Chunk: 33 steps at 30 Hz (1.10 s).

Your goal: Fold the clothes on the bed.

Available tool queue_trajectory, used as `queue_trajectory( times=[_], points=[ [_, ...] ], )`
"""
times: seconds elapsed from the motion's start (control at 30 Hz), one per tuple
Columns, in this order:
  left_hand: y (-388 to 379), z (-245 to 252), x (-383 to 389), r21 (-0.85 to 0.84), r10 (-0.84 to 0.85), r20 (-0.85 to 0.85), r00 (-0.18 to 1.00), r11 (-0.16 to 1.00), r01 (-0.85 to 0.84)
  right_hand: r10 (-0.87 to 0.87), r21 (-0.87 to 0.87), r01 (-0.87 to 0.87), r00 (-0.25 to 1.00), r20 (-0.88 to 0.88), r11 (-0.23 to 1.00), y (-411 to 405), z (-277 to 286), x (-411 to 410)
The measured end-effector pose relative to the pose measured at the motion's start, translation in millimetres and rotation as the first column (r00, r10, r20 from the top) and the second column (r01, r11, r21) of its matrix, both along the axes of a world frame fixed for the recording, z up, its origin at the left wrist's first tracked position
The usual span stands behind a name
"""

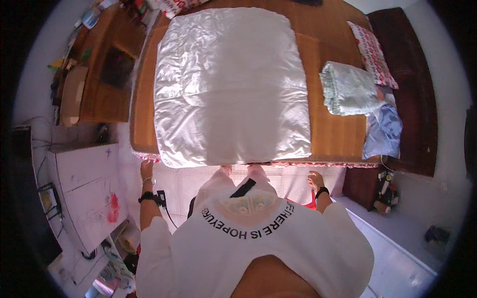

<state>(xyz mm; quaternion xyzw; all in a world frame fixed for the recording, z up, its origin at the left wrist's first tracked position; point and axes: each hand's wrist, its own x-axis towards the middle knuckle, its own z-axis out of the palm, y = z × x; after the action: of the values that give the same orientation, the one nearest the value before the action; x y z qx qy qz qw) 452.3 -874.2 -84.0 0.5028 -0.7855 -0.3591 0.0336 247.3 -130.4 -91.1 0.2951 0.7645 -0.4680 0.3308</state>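
A white quilt or folded sheet (242,85) lies spread over the brown mat (320,130) on the bed, with a fold line across its middle and wrinkles along its sides. Its near edge reaches the bed's front edge. My left hand (146,170) is by the near left corner of the bed, beside the red and white fringe; its fingers are too small to tell whether they grip anything. Apart from the quilt, my right hand (316,179) hangs in front of the bed with loosely bent fingers and nothing seen in it.
A folded pale green cloth (350,89), a blue cloth (385,130) and a patterned pillow (374,54) lie near the dark headboard (406,82). Left of the bed stand a wooden cabinet (111,93) and a white drawer unit (89,186). A red object (310,204) is below my right hand.
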Motion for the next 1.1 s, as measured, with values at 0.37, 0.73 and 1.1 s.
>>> queue_trajectory(
  times=[0.37, 0.73, 1.1],
  points=[
    [43, -110, 27, 0.415, 0.221, 0.316, 0.922, 0.842, -0.345, -0.627, -0.013, 0.634, 0.768, 0.134, 0.773, -50, -88, -63],
    [98, -213, -9, 0.821, 0.821, 0.335, 0.462, -0.014, -0.571, -0.412, -0.417, 0.377, 0.911, 0.007, 0.827, -57, -143, -52],
    [119, -205, -9, 0.848, 0.869, 0.054, 0.493, 0.22, -0.481, -0.869, -0.408, 0.844, 0.454, 0.195, 0.349, -84, -103, -86]
  ],
)
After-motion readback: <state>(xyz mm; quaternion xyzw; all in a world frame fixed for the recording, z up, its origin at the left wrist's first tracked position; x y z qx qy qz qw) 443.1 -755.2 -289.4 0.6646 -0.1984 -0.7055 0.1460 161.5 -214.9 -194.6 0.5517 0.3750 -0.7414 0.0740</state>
